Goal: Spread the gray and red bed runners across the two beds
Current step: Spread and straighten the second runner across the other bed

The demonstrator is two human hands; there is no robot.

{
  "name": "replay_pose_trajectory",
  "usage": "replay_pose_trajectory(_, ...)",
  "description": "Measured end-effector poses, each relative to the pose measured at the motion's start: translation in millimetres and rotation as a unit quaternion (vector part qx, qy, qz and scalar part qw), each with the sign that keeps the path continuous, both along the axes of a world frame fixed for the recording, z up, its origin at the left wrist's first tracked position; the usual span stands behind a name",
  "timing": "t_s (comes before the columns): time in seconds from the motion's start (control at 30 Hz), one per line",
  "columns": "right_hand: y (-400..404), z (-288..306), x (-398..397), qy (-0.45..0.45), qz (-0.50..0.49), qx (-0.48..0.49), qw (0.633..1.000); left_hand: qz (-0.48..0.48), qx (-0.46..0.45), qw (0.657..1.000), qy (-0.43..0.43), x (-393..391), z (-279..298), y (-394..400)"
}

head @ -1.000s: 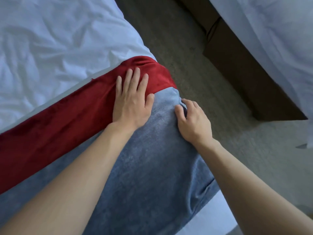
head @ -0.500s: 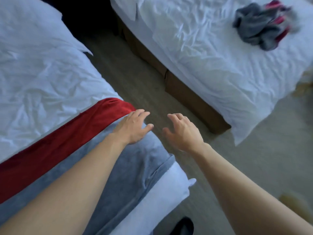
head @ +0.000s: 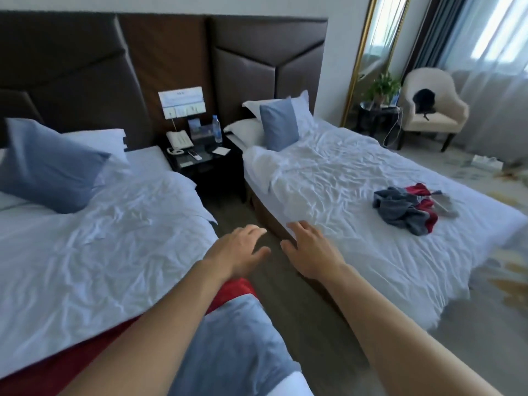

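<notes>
A gray and red bed runner (head: 237, 335) lies spread across the foot of the left bed (head: 94, 252), its end draped over the bed's right edge. A second gray and red runner (head: 408, 212) sits crumpled in a heap on the right bed (head: 343, 181). My left hand (head: 237, 252) hovers above the left bed's edge, fingers relaxed, holding nothing. Over the aisle beside the right bed's corner is my right hand (head: 311, 252), also relaxed and holding nothing.
A dark nightstand (head: 205, 158) with a phone and a water bottle (head: 217, 130) stands between the beds at the headboard. Blue pillows (head: 278, 127) lean at both heads. A cream armchair (head: 431, 110) and a small side table stand by the curtained window at right.
Both hands have lifted off the spread runner on the left bed. The view has swung up and right, bringing the right bed and its crumpled runner into sight.
</notes>
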State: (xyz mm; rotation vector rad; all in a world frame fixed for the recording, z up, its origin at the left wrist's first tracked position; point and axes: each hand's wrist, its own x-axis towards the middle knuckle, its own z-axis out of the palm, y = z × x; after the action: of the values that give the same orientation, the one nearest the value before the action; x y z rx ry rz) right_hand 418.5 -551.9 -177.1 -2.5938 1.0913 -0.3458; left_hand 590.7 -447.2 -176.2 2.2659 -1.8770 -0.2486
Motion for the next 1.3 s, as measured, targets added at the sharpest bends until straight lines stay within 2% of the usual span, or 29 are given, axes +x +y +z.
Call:
replay_pose_trajectory(0.17, -4, 38, -10, -0.037, 0.018, -0.036, 0.998, 0.002, -0.033, 0.999, -0.02, -21, 48, -3)
replay_pose_trajectory(0.3, -23, 48, -65, -0.026, -0.014, -0.056, 0.998, -0.029, -0.043, 0.998, -0.02, -65, 64, -32)
replay_pose_trajectory(0.43, -45, 53, -161, -0.01, -0.078, -0.065, 0.995, -0.082, -0.036, 0.996, -0.001, -139, 62, -74)
replay_pose_trajectory(0.57, -61, 62, -282, 0.003, -0.181, -0.095, 0.979, -0.178, -0.027, 0.984, 0.009, -252, 61, -130)
replay_pose_trajectory(0.73, -78, 70, -431, 0.024, -0.293, -0.068, 0.953, -0.296, -0.056, 0.953, 0.03, -389, 68, -189)
replay_pose_trajectory(0.87, -100, 65, -505, 0.028, -0.337, -0.049, 0.94, -0.337, -0.04, 0.94, 0.043, -456, 64, -239)
replay_pose_trajectory(1.03, -158, 51, -559, 0.048, -0.357, -0.036, 0.932, -0.36, -0.038, 0.932, 0.025, -507, 45, -309)
replay_pose_trajectory(1.3, -304, 37, -611, 0.061, -0.34, -0.047, 0.937, -0.357, -0.055, 0.932, 0.037, -566, 17, -455)
